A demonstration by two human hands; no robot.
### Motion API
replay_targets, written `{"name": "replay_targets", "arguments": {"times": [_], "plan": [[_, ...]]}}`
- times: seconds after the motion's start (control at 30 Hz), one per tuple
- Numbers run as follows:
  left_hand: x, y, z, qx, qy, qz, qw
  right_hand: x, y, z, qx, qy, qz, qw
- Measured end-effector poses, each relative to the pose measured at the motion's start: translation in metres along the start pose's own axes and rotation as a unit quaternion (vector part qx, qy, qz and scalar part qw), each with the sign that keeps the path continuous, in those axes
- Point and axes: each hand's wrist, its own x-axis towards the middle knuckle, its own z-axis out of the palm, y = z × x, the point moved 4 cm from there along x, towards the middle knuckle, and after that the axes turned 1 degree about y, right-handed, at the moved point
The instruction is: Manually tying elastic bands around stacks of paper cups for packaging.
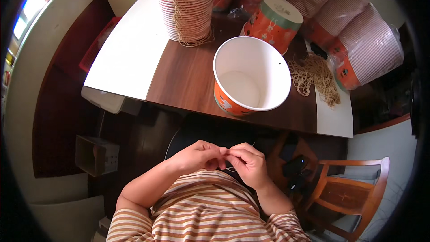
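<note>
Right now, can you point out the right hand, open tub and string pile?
Right hand (251, 163), head view: back of the hand.
Open tub (265, 66), head view: white inner wall.
String pile (317, 76), head view: middle of the loops.

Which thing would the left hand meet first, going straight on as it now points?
The right hand, it seems: the left hand points across at it, touching or nearly touching; depth is unclear.

place: homelike workroom | signs: stacked paper tubs (199, 6), tangled cords (316, 78), table (179, 71), wooden dining-type chair (345, 193)
</note>
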Motion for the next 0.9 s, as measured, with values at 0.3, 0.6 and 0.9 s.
{"name": "replay_targets", "arguments": {"times": [0.3, 0.6, 0.9], "plan": [[-0.003, -0.003, -0.006, -0.056, -0.007, 0.008, 0.998, 0.000, 0.002, -0.002, -0.010, 0.048, 0.022, 0.999], [-0.006, -0.001, -0.005, 0.018, 0.033, 0.062, 0.997, 0.002, -0.002, 0.000, -0.006, 0.024, 0.017, 1.000], [-0.011, 0.000, -0.001, 0.067, 0.098, 0.108, 0.987, 0.003, -0.003, -0.001, -0.002, -0.040, -0.001, 0.999]]}}
